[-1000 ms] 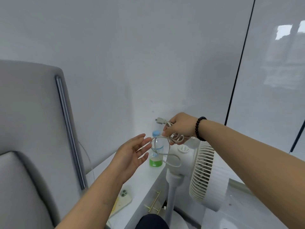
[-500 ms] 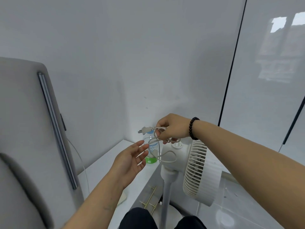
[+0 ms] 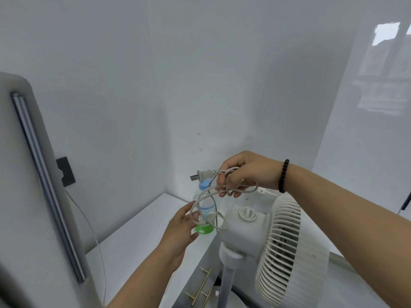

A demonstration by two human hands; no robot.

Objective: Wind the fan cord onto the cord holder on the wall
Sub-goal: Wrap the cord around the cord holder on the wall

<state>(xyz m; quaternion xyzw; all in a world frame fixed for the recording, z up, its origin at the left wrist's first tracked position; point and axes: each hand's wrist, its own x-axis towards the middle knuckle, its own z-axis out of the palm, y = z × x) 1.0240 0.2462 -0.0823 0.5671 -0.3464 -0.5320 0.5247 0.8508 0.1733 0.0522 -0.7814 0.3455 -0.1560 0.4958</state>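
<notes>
A white standing fan (image 3: 275, 236) stands at the lower right, its grille facing right. Its pale cord (image 3: 201, 197) loops from the motor housing up to my right hand (image 3: 246, 172), which grips a small bundle of loops, with the plug (image 3: 201, 175) sticking out to the left. My left hand (image 3: 181, 230) is open below, fingers straight, touching the hanging loop of cord. A small black holder (image 3: 65, 172) is fixed on the left wall beside the grey panel, well left of both hands.
A plastic bottle (image 3: 205, 215) with a blue cap and green liquid stands on the white counter (image 3: 138, 238) behind the cord. A grey padded panel (image 3: 26, 196) with a metal strip fills the left. A thin white wire (image 3: 97, 245) hangs down by it. Brass drawer handles (image 3: 200, 290) show below.
The view has turned left, bringing the black holder into sight. My right hand has carried the bundle and plug a little left. My left hand stays under the loop.
</notes>
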